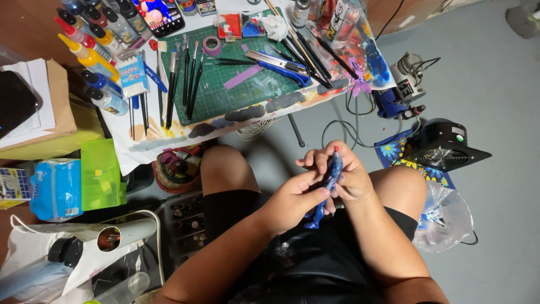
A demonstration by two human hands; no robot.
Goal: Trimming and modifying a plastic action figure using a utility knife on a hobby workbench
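Note:
Above my lap, both hands hold a small blue painted figure (331, 179) with a red tip at its top. My right hand (344, 171) wraps around the upper part of the figure, fingers curled. My left hand (292, 200) grips its lower part from the left, thumb pressed along the side. The blue tail end (313, 223) sticks out below my left hand. Both my knees show under the hands.
A low table holds a green cutting mat (236, 84), several brushes (180, 79), paint bottles (90, 50), a blue utility knife (281, 65), a tape roll (212, 45) and a phone (163, 16). A green box (101, 174), a black fan (444, 146), a small compressor (406, 79) and a plastic bag (447, 217) lie on the floor.

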